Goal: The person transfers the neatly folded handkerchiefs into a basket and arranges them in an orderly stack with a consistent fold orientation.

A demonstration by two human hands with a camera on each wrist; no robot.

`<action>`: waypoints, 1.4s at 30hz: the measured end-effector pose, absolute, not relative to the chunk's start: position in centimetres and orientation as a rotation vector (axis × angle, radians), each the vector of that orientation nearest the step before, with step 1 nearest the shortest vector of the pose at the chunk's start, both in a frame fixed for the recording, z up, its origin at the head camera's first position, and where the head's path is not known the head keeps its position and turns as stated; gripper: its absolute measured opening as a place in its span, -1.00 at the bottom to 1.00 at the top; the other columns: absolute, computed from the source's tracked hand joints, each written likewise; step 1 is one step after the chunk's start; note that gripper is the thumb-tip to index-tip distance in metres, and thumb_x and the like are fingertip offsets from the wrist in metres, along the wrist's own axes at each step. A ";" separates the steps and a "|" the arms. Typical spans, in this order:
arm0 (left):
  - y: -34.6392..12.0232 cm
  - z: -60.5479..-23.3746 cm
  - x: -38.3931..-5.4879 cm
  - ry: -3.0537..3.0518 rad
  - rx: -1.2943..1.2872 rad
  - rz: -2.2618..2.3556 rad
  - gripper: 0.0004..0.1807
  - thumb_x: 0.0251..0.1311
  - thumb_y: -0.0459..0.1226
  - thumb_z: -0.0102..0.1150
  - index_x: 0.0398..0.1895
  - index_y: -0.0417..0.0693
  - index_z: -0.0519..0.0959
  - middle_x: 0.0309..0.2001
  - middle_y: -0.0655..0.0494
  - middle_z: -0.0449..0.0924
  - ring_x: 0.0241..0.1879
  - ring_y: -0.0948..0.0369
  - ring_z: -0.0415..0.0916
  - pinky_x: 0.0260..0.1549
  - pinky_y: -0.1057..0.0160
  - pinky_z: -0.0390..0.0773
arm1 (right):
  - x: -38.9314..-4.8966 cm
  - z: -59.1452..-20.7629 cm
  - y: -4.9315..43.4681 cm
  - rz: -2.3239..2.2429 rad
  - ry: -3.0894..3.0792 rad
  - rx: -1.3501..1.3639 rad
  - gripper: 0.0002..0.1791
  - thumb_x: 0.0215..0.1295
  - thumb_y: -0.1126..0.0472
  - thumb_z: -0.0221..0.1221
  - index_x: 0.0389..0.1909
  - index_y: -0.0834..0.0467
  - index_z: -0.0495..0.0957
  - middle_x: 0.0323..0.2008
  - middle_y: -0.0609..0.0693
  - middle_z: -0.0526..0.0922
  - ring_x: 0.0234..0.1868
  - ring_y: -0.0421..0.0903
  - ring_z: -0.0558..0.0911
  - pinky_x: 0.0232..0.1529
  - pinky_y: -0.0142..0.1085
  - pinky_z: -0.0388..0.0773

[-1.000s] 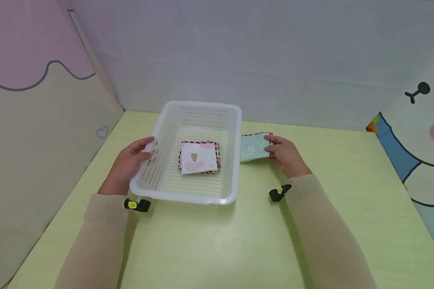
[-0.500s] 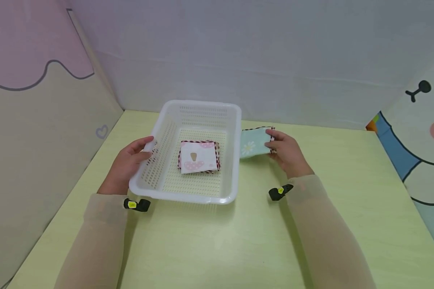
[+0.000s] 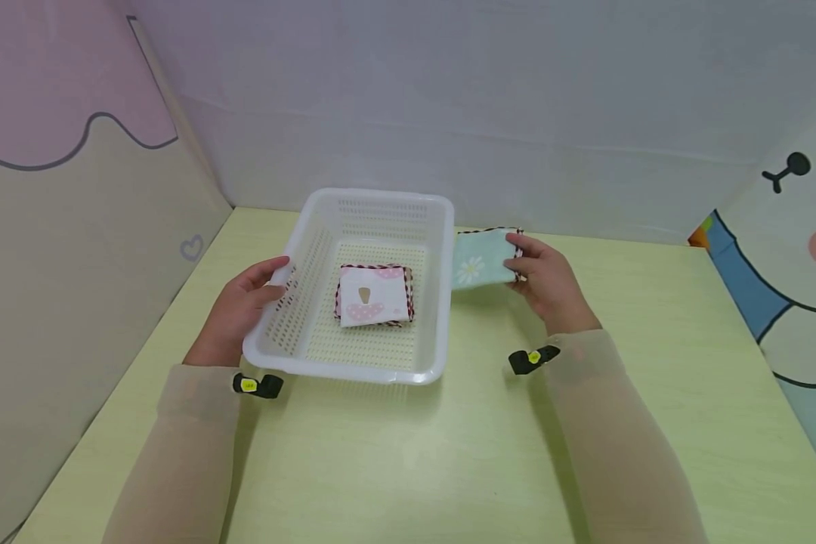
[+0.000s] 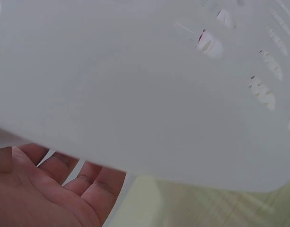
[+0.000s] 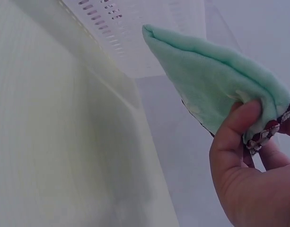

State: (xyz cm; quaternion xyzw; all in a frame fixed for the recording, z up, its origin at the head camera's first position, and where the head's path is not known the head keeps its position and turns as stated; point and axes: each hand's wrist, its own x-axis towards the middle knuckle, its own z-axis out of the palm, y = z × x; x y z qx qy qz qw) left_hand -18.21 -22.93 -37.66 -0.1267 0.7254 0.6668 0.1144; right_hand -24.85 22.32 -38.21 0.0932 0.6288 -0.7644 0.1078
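Observation:
A white perforated plastic basket [image 3: 353,372] stands on the table. At its left rim my left hand [image 3: 234,310] holds on; the left wrist view shows the curled fingers [image 4: 104,187] below the rim. Inside the basket lies a folded white and pink cloth [image 3: 381,298] with a dark red and white striped edge. To the right of the basket, my right hand [image 3: 549,279] pinches a folded mint-green cloth [image 3: 483,258] with a white daisy by its right edge. The right wrist view shows this cloth [image 5: 220,80] lifted off the table, thumb on one face.
The pale yellow-green table [image 3: 381,468] extends in front and to the right. Behind it rises a plain light wall [image 3: 483,113]. Printed cartoon panels stand at the left [image 3: 75,249] and right [image 3: 802,302].
My right hand has moved the mint-green cloth slightly up and to the right in the head view. The left hand and the basket have stayed in place.

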 end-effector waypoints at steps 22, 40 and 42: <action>-23.0 -37.8 -18.3 2.112 -0.375 1.972 -0.48 0.56 -0.19 0.02 0.52 0.32 0.35 0.46 0.16 0.29 0.24 -0.04 0.44 -0.02 0.16 0.66 | -23.3 -35.3 21.9 -2.332 1.826 0.166 -0.49 0.49 0.47 0.08 0.42 0.19 0.43 0.13 -0.01 0.42 -0.01 -0.02 0.44 -0.26 -0.39 0.56; -22.8 -37.6 -18.1 2.093 -0.360 1.999 -0.48 0.56 -0.20 0.02 0.53 0.30 0.35 0.48 0.15 0.28 0.24 -0.05 0.45 -0.04 0.16 0.67 | -21.8 -33.9 20.7 -2.456 1.722 -0.014 -0.48 0.45 0.49 0.12 0.40 0.26 0.42 0.10 0.07 0.42 -0.05 -0.03 0.48 -0.28 -0.42 0.61; -22.8 -37.6 -18.1 2.093 -0.363 1.999 -0.48 0.56 -0.19 0.02 0.53 0.30 0.35 0.49 0.13 0.27 0.25 -0.06 0.44 -0.04 0.15 0.67 | -21.7 -33.7 20.5 -2.460 1.718 -0.034 -0.49 0.46 0.50 0.11 0.40 0.26 0.42 0.11 0.07 0.42 -0.03 -0.02 0.48 -0.26 -0.42 0.62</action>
